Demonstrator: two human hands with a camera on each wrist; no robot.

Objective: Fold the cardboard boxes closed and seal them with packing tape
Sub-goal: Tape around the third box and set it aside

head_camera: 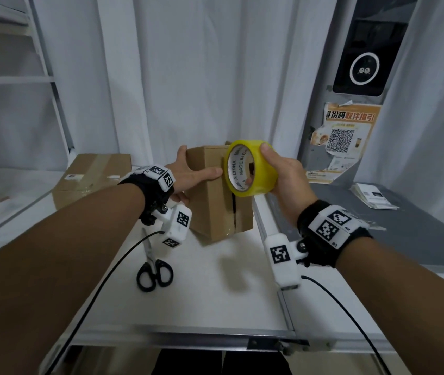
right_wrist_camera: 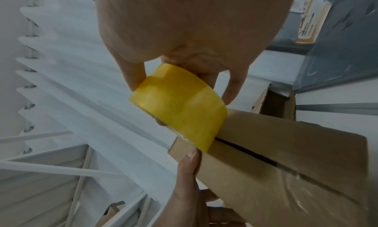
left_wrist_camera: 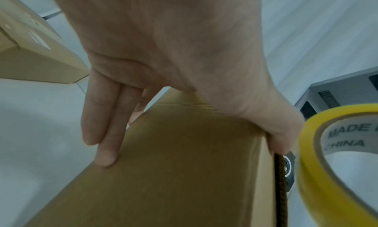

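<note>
A small brown cardboard box stands tilted on the white table, with its flap seam facing me. My left hand holds it, thumb across the front face beside the seam and fingers flat on the far side. My right hand grips a yellow roll of packing tape and holds it against the top of the seam. In the right wrist view the roll touches the box just above my left thumb. Glossy tape covers the lower seam.
Black-handled scissors lie on the table under my left wrist. A larger taped box sits at the back left. A grey counter with papers lies to the right. White curtains hang behind, and a metal rail edges the table front.
</note>
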